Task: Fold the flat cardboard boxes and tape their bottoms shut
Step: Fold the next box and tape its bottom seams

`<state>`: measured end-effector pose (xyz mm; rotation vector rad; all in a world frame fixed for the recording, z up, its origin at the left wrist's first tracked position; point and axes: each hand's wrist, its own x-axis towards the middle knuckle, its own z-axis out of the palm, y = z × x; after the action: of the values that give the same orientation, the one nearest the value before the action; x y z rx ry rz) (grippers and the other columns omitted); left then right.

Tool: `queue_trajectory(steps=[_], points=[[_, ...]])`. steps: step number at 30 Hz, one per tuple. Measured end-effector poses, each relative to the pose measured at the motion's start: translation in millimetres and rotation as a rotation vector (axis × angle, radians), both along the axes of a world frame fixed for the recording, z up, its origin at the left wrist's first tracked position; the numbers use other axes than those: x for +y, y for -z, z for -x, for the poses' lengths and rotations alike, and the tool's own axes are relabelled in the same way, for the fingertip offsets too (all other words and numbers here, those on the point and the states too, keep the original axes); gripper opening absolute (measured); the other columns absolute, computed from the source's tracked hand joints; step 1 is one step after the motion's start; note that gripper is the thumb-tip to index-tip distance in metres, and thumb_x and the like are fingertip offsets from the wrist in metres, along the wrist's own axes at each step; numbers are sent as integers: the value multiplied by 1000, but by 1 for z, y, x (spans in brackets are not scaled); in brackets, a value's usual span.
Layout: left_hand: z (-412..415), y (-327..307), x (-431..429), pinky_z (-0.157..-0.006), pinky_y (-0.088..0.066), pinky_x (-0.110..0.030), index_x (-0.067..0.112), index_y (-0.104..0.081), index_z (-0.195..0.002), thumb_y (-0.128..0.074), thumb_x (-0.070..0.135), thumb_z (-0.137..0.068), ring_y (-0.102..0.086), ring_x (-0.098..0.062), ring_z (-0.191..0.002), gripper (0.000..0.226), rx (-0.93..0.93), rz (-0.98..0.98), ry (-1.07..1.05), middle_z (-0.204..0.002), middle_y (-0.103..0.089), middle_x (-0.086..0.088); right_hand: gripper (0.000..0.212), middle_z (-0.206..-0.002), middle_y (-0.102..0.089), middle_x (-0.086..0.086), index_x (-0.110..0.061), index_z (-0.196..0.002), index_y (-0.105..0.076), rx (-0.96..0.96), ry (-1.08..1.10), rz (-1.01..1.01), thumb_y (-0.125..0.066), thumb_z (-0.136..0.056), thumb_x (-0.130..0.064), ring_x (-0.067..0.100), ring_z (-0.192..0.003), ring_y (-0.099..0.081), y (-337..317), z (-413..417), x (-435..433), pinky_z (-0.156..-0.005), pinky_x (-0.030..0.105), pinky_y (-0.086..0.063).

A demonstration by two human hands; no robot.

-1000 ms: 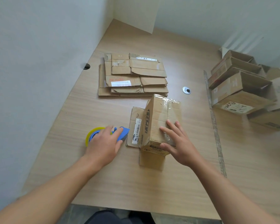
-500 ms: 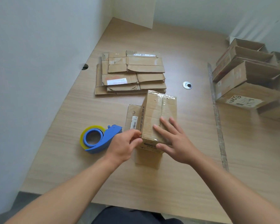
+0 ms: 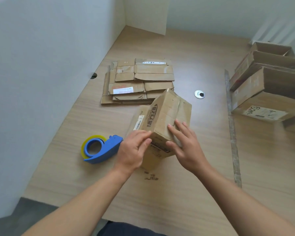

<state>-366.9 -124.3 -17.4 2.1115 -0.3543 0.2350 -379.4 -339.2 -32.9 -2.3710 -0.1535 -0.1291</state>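
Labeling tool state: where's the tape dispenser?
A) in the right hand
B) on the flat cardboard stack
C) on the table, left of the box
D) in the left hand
C: the tape dispenser lies on the table, untouched; left hand and right hand are on the box.

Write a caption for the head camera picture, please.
Left hand grips and right hand steadies a tilted cardboard box, near a blue tape dispenser and flat boxes.
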Motion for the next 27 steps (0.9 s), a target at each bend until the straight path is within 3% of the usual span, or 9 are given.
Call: queue_trajectory(steps=[2,5,9,12,15,18,20,23,27], points=[[-9,-3,-4,-100,-42,-13,7,-71,-119,-59,27,-95,-57,-6,-109,34,-103,-71,47,-116,-67,1,58,-154,-30,-8,-27,-146,-44,-9,47,-60,-58,-91,-39,22,-148,-25,-1,2,-1,-119,26,-14],[-13,-1,-13,-104,-45,-25,3,-65,-128,-56,25,-97,-57,-18,-116,39,-193,-159,149,-125,-64,-5,56,-151,-34,-6,-24,-146,-46,-32,118,-130,-57,-92,-34,22,-144,-32,-6,2,-2,-115,12,-12],[-25,-16,-22,-92,-53,-25,10,-74,-113,-62,32,-93,-64,-11,-101,32,-86,23,107,-109,-66,7,51,-152,-44,2,-21,-141,-54,-40,99,-140,-58,-92,-32,23,-141,-39,-13,-2,-11,-114,15,-19],[-37,-23,-20,-78,-57,-29,15,-75,-101,-76,31,-85,-66,-9,-84,23,4,64,129,-93,-68,11,46,-147,-46,-7,-21,-136,-61,-55,56,-131,-62,-91,-32,20,-139,-43,-20,-3,-22,-114,13,-22],[-44,-33,-22,-77,-57,-26,25,-70,-112,-78,26,-84,-66,-11,-85,29,71,76,167,-96,-70,5,44,-142,-51,-8,-22,-133,-64,-68,38,-102,-63,-91,-32,19,-134,-48,-31,-6,-29,-111,10,-23],[-49,-43,-28,-80,-56,-17,29,-60,-130,-75,20,-89,-63,-8,-102,45,93,88,211,-118,-64,4,44,-143,-56,0,-22,-132,-64,-58,45,-95,-61,-90,-35,20,-131,-51,-41,-8,-31,-110,19,-30],[-50,-46,-33,-84,-59,-27,26,-62,-130,-73,21,-90,-62,-7,-111,42,174,135,204,-126,-64,5,44,-141,-58,0,-21,-130,-66,-73,68,-116,-61,-90,-36,17,-129,-53,-48,-9,-32,-111,26,-37],[-51,-52,-35,-87,-59,-37,21,-67,-127,-67,26,-92,-66,-8,-108,36,270,167,88,-118,-70,4,47,-140,-56,-9,-24,-131,-65,-56,78,-202,-65,-88,-43,2,-128,-50,-56,-9,-37,-109,35,-44],[-54,-65,-29,-86,-59,-33,20,-67,-127,-63,20,-98,-72,-11,-99,29,409,314,64,-107,-76,-2,46,-159,-31,-15,-34,-132,-60,43,59,-523,-70,-89,-47,2,-144,-32,-58,-3,-43,-112,42,-44]])
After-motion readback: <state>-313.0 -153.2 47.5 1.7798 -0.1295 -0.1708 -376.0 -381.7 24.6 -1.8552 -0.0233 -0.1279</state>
